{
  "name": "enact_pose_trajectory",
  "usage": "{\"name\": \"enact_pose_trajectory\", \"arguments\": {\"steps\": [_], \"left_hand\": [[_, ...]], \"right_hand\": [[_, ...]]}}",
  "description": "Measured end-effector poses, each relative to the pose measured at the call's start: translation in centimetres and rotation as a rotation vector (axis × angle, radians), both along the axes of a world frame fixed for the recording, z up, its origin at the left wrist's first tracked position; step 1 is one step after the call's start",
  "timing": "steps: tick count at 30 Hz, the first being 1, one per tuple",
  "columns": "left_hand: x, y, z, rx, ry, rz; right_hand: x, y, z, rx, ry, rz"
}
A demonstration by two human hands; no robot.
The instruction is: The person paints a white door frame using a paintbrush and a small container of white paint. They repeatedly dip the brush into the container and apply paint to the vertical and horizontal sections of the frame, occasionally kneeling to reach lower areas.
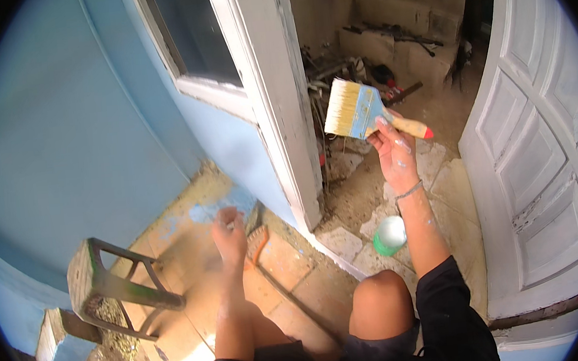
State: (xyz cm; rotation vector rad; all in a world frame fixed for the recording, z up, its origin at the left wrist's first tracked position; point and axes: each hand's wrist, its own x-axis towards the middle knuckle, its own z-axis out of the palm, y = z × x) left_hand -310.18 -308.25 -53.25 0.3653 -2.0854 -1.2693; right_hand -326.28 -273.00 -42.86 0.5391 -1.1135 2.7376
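A wide paintbrush (pixel 365 110) is gripped in my right hand (pixel 395 147), raised in front of the doorway. Its pale bristles point left, and its wooden handle with a red end points right. White paint smears mark that hand's fingers. Below it, a small green pot (pixel 390 235) with white paint stands on the broken tiles by the threshold. My left hand (pixel 229 232) hangs over the tiled floor on the left, slightly blurred, fingers curled in with nothing visible in them. Closest to it lies an orange-headed tool (pixel 258 244) with a long handle.
A white door frame (pixel 261 93) rises ahead, with a blue wall (pixel 44 133) to its left. The white panelled door (pixel 541 151) stands swung out at right. A worn stool (pixel 119 278) and a block (pixel 66 341) are at left. Debris (pixel 334 73) and steps (pixel 402 16) lie beyond the doorway.
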Motion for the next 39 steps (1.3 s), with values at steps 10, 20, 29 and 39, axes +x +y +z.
{"name": "enact_pose_trajectory", "arguments": {"steps": [10, 20, 29, 39], "left_hand": [[-1.7, -3.5, -5.9, 0.15, 0.068, 0.118], [-1.9, -2.4, -5.2, 0.195, 0.028, 0.222], [2.2, -0.4, -3.2, -0.016, -0.245, 0.387], [25.3, 3.6, 17.9, 0.094, -0.655, 0.505]], "right_hand": [[-4.0, -2.4, 21.5, 0.023, 0.339, 0.045], [-1.1, -3.3, 22.4, 0.02, 0.344, 0.039], [-0.4, -2.2, 34.4, -0.042, 0.378, -0.054], [2.3, -3.1, 52.4, -0.036, 0.011, -0.009]]}}
